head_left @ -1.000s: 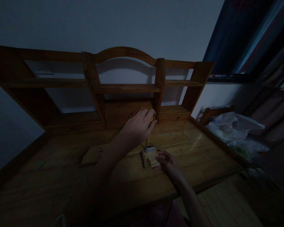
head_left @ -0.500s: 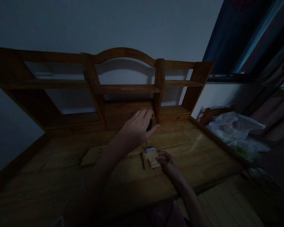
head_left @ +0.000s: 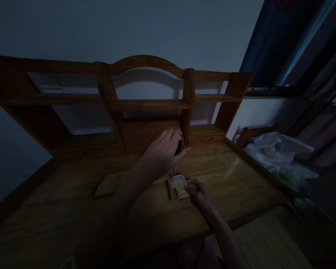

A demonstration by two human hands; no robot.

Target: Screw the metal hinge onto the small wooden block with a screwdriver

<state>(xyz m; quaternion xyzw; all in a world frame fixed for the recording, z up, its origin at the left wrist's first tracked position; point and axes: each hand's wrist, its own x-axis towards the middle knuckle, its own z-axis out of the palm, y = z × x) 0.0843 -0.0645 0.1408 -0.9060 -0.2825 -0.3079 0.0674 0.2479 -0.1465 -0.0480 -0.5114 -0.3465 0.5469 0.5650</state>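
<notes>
My left hand (head_left: 165,147) is closed around the black and yellow handle of a screwdriver (head_left: 179,146), held upright. Its thin shaft points down at a small metal hinge (head_left: 176,176); whether the tip sits in a screw is too dark to tell. The hinge lies along the far edge of a small pale wooden block (head_left: 180,186). Gripping the near right side of that block is my right hand (head_left: 198,191), thumb on top and the other fingers partly hidden. Left of the block, partly behind my left forearm, lies a flat wooden board (head_left: 109,184) with a small metal piece on it.
The wooden desk (head_left: 240,179) carries a shelf unit (head_left: 151,105) along its back, against the wall. Beyond the raised right edge, plastic bags (head_left: 277,149) rest by a wooden chair back (head_left: 254,133). The room is dim.
The screwdriver handle has turned and tilted slightly in my left hand, showing more yellow, and its shaft has shifted a little left. My right hand keeps its hold on the block.
</notes>
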